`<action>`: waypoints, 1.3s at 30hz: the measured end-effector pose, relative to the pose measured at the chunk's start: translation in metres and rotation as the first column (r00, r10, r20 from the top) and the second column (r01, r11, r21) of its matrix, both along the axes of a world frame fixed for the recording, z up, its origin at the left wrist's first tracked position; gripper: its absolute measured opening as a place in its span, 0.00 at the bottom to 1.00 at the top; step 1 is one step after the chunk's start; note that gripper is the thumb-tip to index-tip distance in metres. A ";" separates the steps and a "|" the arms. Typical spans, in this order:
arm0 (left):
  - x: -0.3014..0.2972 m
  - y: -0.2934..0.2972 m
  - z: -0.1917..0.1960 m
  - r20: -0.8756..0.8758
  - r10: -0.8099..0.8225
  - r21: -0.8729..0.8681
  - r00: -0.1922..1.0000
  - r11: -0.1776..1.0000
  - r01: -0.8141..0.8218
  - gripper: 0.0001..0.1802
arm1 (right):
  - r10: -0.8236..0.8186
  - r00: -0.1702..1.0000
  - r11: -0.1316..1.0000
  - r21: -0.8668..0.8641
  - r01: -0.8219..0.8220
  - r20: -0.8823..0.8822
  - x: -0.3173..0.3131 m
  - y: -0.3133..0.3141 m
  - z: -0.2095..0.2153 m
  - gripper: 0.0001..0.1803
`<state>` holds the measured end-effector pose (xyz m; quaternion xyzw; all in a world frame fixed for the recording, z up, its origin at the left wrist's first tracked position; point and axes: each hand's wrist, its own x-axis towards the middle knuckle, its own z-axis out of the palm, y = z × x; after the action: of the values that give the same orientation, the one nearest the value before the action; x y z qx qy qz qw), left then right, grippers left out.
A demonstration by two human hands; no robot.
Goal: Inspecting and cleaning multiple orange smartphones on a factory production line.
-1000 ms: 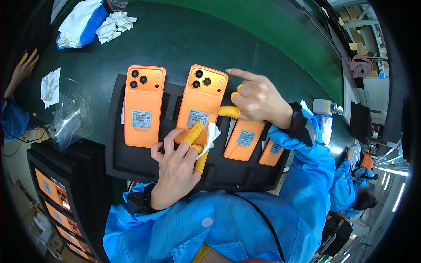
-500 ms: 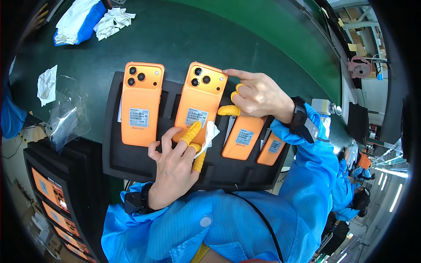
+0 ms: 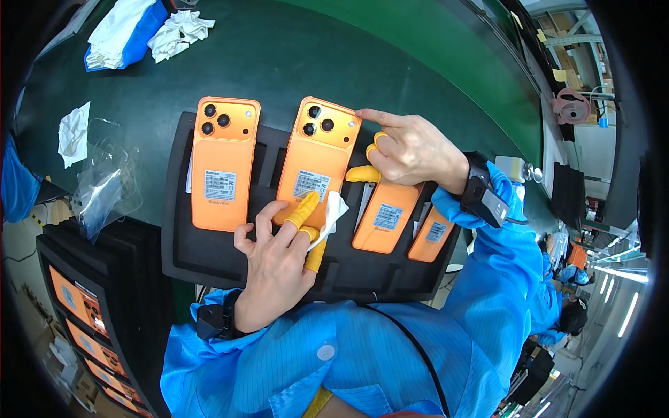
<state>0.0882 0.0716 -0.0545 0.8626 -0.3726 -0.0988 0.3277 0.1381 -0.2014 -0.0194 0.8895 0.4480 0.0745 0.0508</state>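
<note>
In the tray's second place lies an orange phone (image 3: 306,155), its back up, with three camera lenses and a white label. My left hand (image 3: 275,268), wearing yellow finger cots, holds a folded white cloth (image 3: 332,214) between its fingers. One covered fingertip of that hand rests on the label's lower edge. My right hand (image 3: 416,155) steadies the phone: the index finger is stretched to its top right corner, a yellow-covered thumb is by its right edge, and the other fingers are curled. Cloth and fingers hide the phone's lower end.
The black tray (image 3: 202,252) also holds another orange phone (image 3: 221,157) at left and two more partly under my right arm. Stacked trays with phones (image 3: 87,303) stand lower left. Clear plastic film (image 3: 108,188), a crumpled wipe (image 3: 73,136) and a blue-white cloth pack (image 3: 122,35) lie on the green table.
Both hands and the phone keep almost the same position. Another person's hand with yellow finger cots has left the upper left corner.
</note>
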 end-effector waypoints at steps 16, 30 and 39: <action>-0.001 0.000 -0.001 0.002 -0.004 -0.006 1.000 1.000 0.004 0.11 | 0.037 0.999 0.999 -0.003 -0.037 -0.012 0.003 0.000 0.005 0.14; 0.000 0.001 -0.002 0.000 0.000 -0.013 1.000 1.000 0.000 0.13 | -0.464 0.649 0.554 0.374 0.744 -0.603 0.017 0.001 0.001 0.12; -0.002 0.003 -0.005 -0.007 -0.007 -0.002 1.000 1.000 0.007 0.11 | -0.570 0.599 0.658 0.124 0.743 -0.563 0.027 0.012 0.021 0.10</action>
<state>0.0860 0.0742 -0.0593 0.8605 -0.3747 -0.1026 0.3296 0.1652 -0.1897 0.0017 0.9747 0.0592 -0.0939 -0.1941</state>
